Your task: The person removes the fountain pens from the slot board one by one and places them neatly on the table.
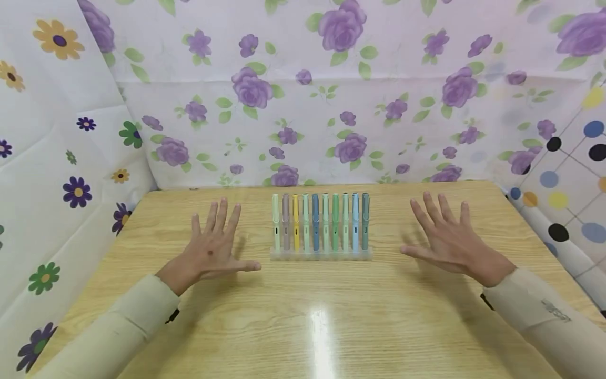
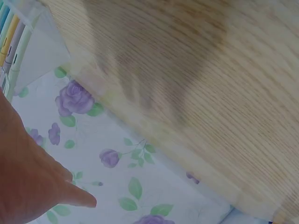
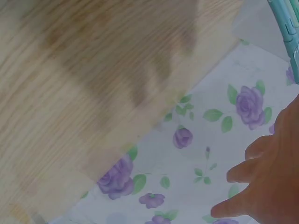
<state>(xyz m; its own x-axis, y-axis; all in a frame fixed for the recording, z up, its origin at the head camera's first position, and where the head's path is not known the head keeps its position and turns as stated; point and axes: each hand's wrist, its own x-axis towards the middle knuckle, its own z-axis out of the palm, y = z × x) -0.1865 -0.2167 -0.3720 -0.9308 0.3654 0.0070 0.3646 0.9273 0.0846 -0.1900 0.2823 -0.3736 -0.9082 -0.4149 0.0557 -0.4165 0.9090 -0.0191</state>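
A clear plastic rack [image 1: 321,255] stands at the middle of the wooden table [image 1: 303,316], holding several pastel pens [image 1: 320,221] upright in a row. My left hand [image 1: 214,243] hovers flat and open to the left of the rack, fingers spread, holding nothing. On the rack's right side my right hand [image 1: 445,234] hovers the same way, open and empty. In the left wrist view the palm [image 2: 23,177] fills the lower left corner and the pens [image 2: 10,42] show at the top left. The right wrist view catches curled fingertips [image 3: 261,186] and teal pens [image 3: 287,23] at the top right.
Floral plastic sheeting [image 1: 303,95] walls the table at the back and left; a dotted sheet [image 1: 563,189] covers the right side. Both forearms wear cream sleeves [image 1: 109,337]. A light glare [image 1: 322,326] lies on the near tabletop.
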